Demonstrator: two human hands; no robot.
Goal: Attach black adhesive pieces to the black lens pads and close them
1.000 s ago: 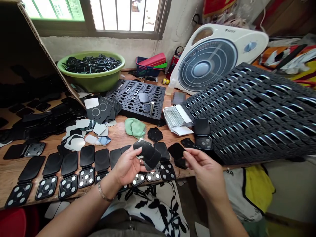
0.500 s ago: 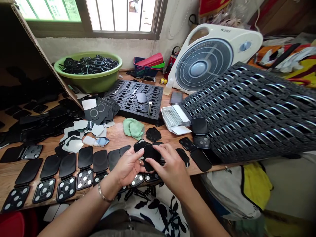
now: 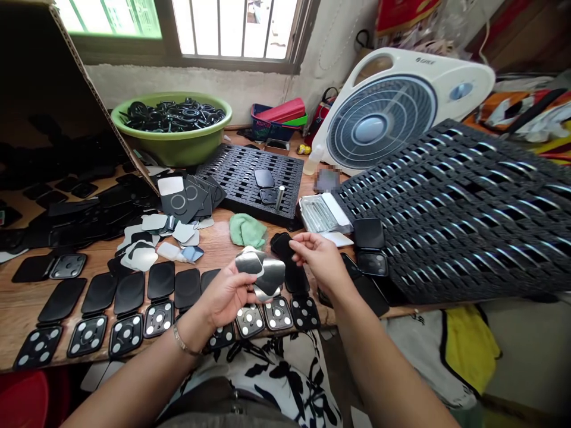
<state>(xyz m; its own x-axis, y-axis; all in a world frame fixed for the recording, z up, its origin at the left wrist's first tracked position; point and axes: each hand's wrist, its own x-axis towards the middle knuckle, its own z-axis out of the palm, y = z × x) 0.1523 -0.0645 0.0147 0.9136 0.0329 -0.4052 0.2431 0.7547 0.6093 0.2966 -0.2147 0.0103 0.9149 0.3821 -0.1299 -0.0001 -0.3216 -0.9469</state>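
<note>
My left hand (image 3: pixel 227 294) is closed on a small fan of shiny grey square plates (image 3: pixel 261 273), held above the table's front edge. Just to the right and a little higher, my right hand (image 3: pixel 319 257) pinches a black rounded square piece (image 3: pixel 282 244). Below both hands runs a row of open black hinged cases (image 3: pixel 134 309) with white dots in their lower halves, laid along the wooden table (image 3: pixel 214 246). A green cloth (image 3: pixel 247 229) lies just beyond the plates.
A green basin (image 3: pixel 176 145) of black rings stands at the back. A black slotted tray (image 3: pixel 250 178) sits mid-table, and a big stack of slotted trays (image 3: pixel 464 208) fills the right. Behind that stack is a white fan (image 3: pixel 392 110). A cardboard box (image 3: pixel 57 119) of black parts is left.
My right hand came in to the stack in my left hand, then drew away up and right with a black piece. The plates in my left hand now show shiny grey faces.
</note>
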